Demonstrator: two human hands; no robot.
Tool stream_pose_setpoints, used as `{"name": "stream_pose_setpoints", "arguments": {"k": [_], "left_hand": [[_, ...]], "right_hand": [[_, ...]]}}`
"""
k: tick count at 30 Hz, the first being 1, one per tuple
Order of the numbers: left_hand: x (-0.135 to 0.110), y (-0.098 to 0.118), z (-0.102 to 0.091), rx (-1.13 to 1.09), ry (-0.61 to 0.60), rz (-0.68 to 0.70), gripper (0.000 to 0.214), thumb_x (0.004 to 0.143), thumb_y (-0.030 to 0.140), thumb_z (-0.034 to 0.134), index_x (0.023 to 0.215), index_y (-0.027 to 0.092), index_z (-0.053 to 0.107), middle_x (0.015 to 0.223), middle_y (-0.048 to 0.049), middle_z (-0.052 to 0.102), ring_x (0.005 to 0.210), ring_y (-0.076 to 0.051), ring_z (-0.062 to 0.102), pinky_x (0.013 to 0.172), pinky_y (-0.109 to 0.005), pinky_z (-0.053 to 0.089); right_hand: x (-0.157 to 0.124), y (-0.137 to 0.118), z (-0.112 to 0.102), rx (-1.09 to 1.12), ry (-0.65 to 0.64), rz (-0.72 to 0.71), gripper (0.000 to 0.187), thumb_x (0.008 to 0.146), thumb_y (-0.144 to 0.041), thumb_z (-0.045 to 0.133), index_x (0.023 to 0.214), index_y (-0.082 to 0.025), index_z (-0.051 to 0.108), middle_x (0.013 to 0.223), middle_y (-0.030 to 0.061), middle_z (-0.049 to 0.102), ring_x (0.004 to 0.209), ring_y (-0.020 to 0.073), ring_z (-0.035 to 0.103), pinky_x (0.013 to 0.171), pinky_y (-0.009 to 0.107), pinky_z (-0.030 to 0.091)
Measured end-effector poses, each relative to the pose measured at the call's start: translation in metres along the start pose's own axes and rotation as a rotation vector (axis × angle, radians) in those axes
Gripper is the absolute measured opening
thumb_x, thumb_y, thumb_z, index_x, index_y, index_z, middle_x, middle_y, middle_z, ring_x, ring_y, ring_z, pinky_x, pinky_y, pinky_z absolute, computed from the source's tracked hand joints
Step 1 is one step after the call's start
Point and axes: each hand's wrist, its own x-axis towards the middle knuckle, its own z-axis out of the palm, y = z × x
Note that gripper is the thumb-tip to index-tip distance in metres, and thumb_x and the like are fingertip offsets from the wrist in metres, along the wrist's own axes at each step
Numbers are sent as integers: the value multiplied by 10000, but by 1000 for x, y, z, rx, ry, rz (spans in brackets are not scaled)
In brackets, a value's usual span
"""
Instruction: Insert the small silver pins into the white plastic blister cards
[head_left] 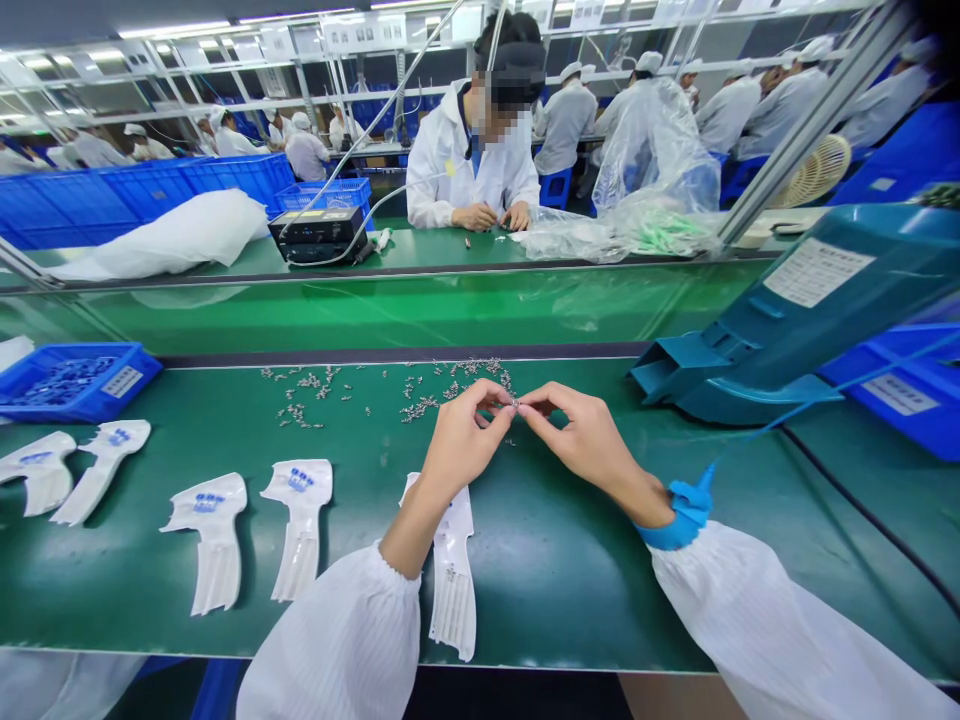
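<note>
My left hand point(466, 432) and my right hand point(571, 432) meet fingertip to fingertip above the green bench. Between their pinched fingers is a tiny metal part point(516, 403), too small to make out exactly. Many similar small metal parts point(418, 408) lie scattered behind and left of the hands. Under my left forearm, a white plastic handle-shaped shell point(453, 590) is partly hidden. More white shells point(298, 520) with blue pieces in their upper ends lie to the left. A blue strap point(681, 512) circles my right wrist.
At the left edge stands a blue bin point(79, 385) of small blue pieces. A teal chute-like plastic unit point(795, 320) leans at the right, beside another blue bin point(911, 385) and a black cable point(874, 515). Beyond the divider, a co-worker point(474, 160) handles small items.
</note>
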Motion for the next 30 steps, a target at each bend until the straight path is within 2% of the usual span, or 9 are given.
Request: {"name": "stream_pose_setpoints", "arguments": {"k": [7, 10, 13, 18, 20, 22, 24, 27, 30], "left_hand": [[1, -1, -3, 101, -12, 52, 74, 933, 252, 555, 966, 234, 618, 960, 5, 719, 868, -151, 675, 766, -252, 514], [1, -2, -4, 159, -9, 104, 182, 924, 282, 590, 1102, 245, 597, 1070, -14, 713, 896, -163, 678, 824, -278, 517], [0, -5, -6, 208, -1, 164, 196, 936, 290, 571, 1124, 245, 598, 1092, -31, 703, 891, -179, 669, 851, -314, 509], [2, -5, -9, 241, -4, 254, 162, 973, 268, 479, 1035, 251, 628, 1011, -14, 700, 862, -180, 661, 803, -306, 507], [1, 1, -13, 254, 16, 260, 182, 979, 268, 455, 1024, 248, 630, 1005, -19, 696, 873, -183, 660, 798, -305, 509], [-6, 11, -21, 275, 56, 245, 201, 987, 276, 436, 1028, 240, 630, 1012, -32, 693, 908, -195, 657, 816, -319, 512], [-23, 20, -31, 295, 117, 206, 213, 997, 294, 427, 1043, 244, 629, 1023, -38, 691, 950, -209, 652, 850, -341, 519], [-66, 28, -47, 307, 212, 128, 205, 1003, 325, 437, 1058, 277, 629, 1028, -26, 694, 964, -214, 655, 839, -344, 550], [-117, 21, -55, 349, 249, 76, 190, 994, 314, 456, 1072, 302, 628, 1031, -24, 698, 962, -215, 669, 772, -320, 578]], "right_hand": [[2, 3, 4, 21, -83, 15, 221, 977, -380, 493, 893, -240, 642, 833, 40, 695, 760, 200, 642, 700, 311, 497], [4, -6, -16, -60, -11, -37, 228, 985, -358, 478, 878, -238, 639, 819, 45, 690, 750, 200, 641, 709, 319, 499], [8, -18, -72, -248, 191, -51, 195, 976, -342, 510, 895, -239, 654, 852, 56, 712, 773, 215, 661, 736, 342, 506], [25, -10, -217, -710, 442, 60, 182, 923, -400, 614, 872, -251, 704, 799, 74, 733, 686, 251, 666, 639, 392, 480], [34, 7, -265, -832, 392, 45, 299, 917, -478, 605, 787, -233, 717, 690, 66, 703, 579, 212, 633, 584, 371, 434], [40, 22, -292, -850, 350, 43, 382, 838, -544, 684, 635, -220, 699, 502, 20, 602, 449, 156, 560, 535, 339, 396], [39, 25, -291, -844, 360, 25, 366, 834, -560, 686, 660, -239, 712, 479, 7, 585, 476, 169, 588, 570, 361, 421], [23, 6, -239, -796, 387, -28, 272, 932, -508, 565, 914, -293, 731, 737, 52, 723, 712, 269, 693, 679, 468, 471], [1, -21, -148, -461, -6, -22, 179, 948, -388, 567, 1042, -330, 707, 990, 46, 758, 851, 273, 703, 696, 422, 538]]}}
